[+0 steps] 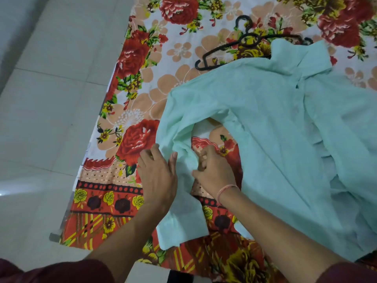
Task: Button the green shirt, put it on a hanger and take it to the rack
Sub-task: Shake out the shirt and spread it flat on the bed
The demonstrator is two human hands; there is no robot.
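Note:
The pale green shirt (pixel 275 123) lies spread on the flowered bed sheet (pixel 142 82), collar at the far right, one long sleeve bent down toward me. My left hand (pixel 158 176) rests flat on that sleeve, fingers apart. My right hand (pixel 212 168) pinches the sleeve's edge just beside it, fingers closed on the cloth. A black hanger (pixel 242 40) lies on the sheet beyond the shirt, its right end hidden under the collar. The sleeve cuff (pixel 181 227) ends near the bed's front edge.
The bed's left edge runs diagonally from top centre to bottom left, with white tiled floor (pixel 44 119) beyond it. My dark red sleeves show at the bottom corners. No rack is in view.

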